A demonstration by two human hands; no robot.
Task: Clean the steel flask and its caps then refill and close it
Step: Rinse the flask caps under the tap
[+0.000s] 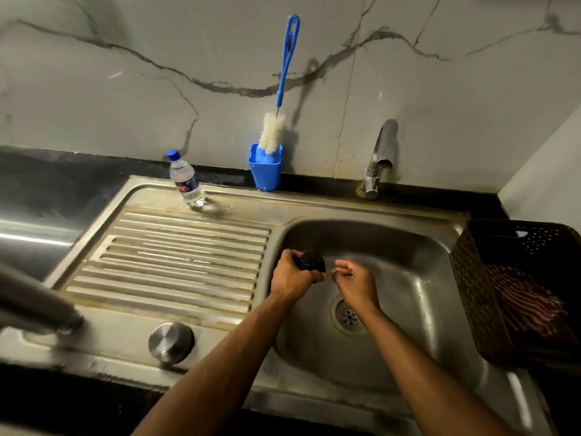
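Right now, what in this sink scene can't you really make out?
- Black object, head view: the left hand curls round it, hiding most; cap or not, unclear.
- Grey shape, lower left: blurred and cut by the edge.
- Striped cloth in the dark basket: partly cut off at right.

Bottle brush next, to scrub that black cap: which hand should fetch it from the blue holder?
Right, probably. The left hand already grips the black cap over the sink, while the right hand holds nothing. The bottle brush stands in its blue holder at the wall.
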